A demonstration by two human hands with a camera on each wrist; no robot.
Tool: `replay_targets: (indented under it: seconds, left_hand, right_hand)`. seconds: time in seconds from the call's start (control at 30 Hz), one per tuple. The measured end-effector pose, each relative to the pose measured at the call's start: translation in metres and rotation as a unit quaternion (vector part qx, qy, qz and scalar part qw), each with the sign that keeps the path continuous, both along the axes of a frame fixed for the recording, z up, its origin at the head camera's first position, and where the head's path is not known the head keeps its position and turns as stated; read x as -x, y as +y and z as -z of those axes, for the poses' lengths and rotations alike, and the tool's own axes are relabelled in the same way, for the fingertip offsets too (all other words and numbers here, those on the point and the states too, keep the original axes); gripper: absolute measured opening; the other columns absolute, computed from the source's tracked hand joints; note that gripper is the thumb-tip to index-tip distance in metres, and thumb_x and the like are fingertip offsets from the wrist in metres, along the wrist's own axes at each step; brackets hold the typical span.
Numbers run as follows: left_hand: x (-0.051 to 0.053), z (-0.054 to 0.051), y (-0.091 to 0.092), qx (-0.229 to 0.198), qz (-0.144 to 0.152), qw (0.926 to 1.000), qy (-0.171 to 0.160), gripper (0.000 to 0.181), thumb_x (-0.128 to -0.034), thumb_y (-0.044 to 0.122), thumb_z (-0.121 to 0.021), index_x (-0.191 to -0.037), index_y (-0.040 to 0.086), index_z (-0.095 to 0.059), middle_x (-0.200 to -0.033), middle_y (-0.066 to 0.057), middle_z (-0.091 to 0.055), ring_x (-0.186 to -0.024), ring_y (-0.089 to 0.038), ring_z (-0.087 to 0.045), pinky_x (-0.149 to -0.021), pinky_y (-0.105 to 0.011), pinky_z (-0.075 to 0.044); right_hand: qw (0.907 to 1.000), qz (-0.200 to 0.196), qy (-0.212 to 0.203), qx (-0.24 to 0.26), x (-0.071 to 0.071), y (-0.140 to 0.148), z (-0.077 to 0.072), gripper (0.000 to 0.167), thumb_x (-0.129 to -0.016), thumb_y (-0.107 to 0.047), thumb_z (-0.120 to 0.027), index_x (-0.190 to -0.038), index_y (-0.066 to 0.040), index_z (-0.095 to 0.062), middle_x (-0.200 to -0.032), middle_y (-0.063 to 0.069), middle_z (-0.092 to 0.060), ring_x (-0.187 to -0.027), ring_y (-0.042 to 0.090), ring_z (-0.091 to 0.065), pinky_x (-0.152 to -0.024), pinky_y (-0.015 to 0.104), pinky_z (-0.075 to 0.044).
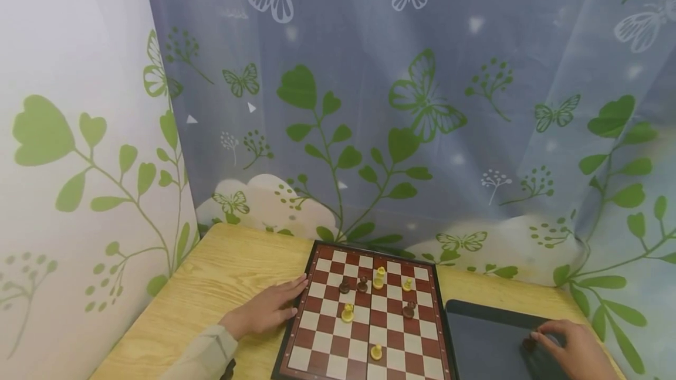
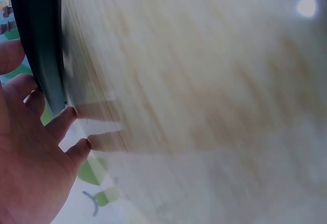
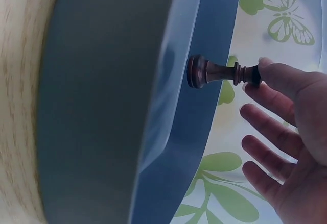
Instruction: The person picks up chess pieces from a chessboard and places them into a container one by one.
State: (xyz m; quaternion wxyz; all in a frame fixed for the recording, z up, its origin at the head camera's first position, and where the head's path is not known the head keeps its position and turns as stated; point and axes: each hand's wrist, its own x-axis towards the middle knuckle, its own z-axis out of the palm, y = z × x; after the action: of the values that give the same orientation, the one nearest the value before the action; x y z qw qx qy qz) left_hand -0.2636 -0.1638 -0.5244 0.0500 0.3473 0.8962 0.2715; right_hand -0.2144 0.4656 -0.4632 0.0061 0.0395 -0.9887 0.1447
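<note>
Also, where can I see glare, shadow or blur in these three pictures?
Left wrist view: a round white glare spot at upper right on the softly blurred table; head view: a dark patch, shadow or reflection, on the tray beside the right hand; right wrist view: the dark chess piece looks fairly crisp, the tray softer.

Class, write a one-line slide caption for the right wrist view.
The right hand pinches a dark chess piece by its narrow end, at a dark tray.

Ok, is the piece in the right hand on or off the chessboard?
Off it: the right hand pinches the dark piece over the tray, beside the chessboard.
</note>
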Motion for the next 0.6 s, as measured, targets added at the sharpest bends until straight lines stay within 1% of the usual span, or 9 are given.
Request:
replay_targets:
  seconds: [0.13, 0.3, 0.4, 0.47, 0.6]
  left_hand:
    - [0.000, 0.002, 0.000, 0.001, 0.001, 1.0000, -0.001, 0.063, -0.1074, 0.031, -0.047, -0.157, -0.003, -0.031, -0.165, -0.021, -0.026, -0.146, -0.048, -0.034, -0.114, -0.070, -0.027]
    - [0.000, 0.004, -0.001, -0.001, -0.001, 1.0000, -0.005, 0.063, -0.1072, 0.031, -0.047, -0.158, -0.002, -0.030, -0.165, -0.021, -0.026, -0.147, -0.047, -0.033, -0.115, -0.069, -0.027]
    - [0.001, 0.004, 0.000, -0.003, -0.003, 1.0000, -0.003, 0.063, -0.1071, 0.032, -0.047, -0.158, -0.002, -0.031, -0.165, -0.021, -0.026, -0.147, -0.047, -0.034, -0.115, -0.068, -0.027]
    - [0.002, 0.004, 0.000, -0.004, -0.003, 1.0000, -0.002, 0.063, -0.1070, 0.032, -0.047, -0.157, -0.002, -0.031, -0.165, -0.021, -0.026, -0.146, -0.047, -0.034, -0.115, -0.068, -0.027]
    - [0.003, 0.003, 0.001, -0.002, -0.005, 1.0000, -0.004, 0.063, -0.1066, 0.032, -0.048, -0.157, -0.002, -0.031, -0.165, -0.020, -0.026, -0.147, -0.046, -0.034, -0.116, -0.068, -0.027]
  right_hand:
    - [1.0000, 0.002, -0.007, -0.005, -0.001, 0.002, -0.001, 0.020, -0.089, -0.027, -0.077, -0.092, -0.007, -0.078, -0.093, 0.011, -0.075, -0.089, 0.037, -0.069, -0.078, 0.055, -0.056]
    - [0.9998, 0.012, -0.018, -0.003, 0.000, 0.002, -0.005, 0.023, -0.089, -0.028, -0.077, -0.091, -0.005, -0.078, -0.098, 0.018, -0.073, -0.094, 0.043, -0.067, -0.080, 0.056, -0.055]
    - [0.9997, 0.015, -0.019, 0.008, 0.000, 0.000, -0.008, 0.023, -0.091, -0.028, -0.076, -0.093, -0.006, -0.078, -0.099, 0.017, -0.073, -0.094, 0.041, -0.067, -0.079, 0.054, -0.056]
    - [0.9998, 0.010, -0.002, 0.016, -0.001, -0.004, -0.010, 0.019, -0.091, -0.025, -0.076, -0.094, -0.006, -0.078, -0.098, 0.013, -0.074, -0.092, 0.039, -0.068, -0.079, 0.053, -0.056]
    - [0.9983, -0.004, 0.048, 0.033, -0.005, -0.020, -0.010, 0.009, -0.089, -0.016, -0.078, -0.092, -0.008, -0.079, -0.096, 0.009, -0.075, -0.086, 0.033, -0.070, -0.078, 0.050, -0.058]
